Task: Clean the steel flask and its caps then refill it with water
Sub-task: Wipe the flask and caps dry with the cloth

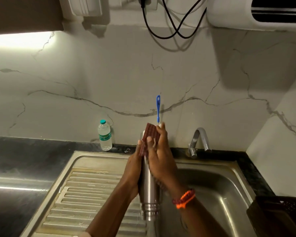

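Observation:
The steel flask (149, 192) is held over the sink, its ridged end toward me and its far end pointing at the wall. My left hand (132, 170) grips its body from the left. My right hand (161, 156) presses a dark red scrub pad (148, 134) against the flask's upper part, fingers curled over the pad. A blue-handled bottle brush (158, 108) sticks up from behind my right hand; I cannot tell whether it sits in the flask's mouth. No caps are visible.
The steel sink basin (217, 185) lies at right, its ribbed drainboard (85, 190) at left. A curved tap (199, 139) stands behind the basin. A plastic water bottle (105, 135) stands on the black counter by the wall. A dark perforated basket (278, 214) sits at lower right.

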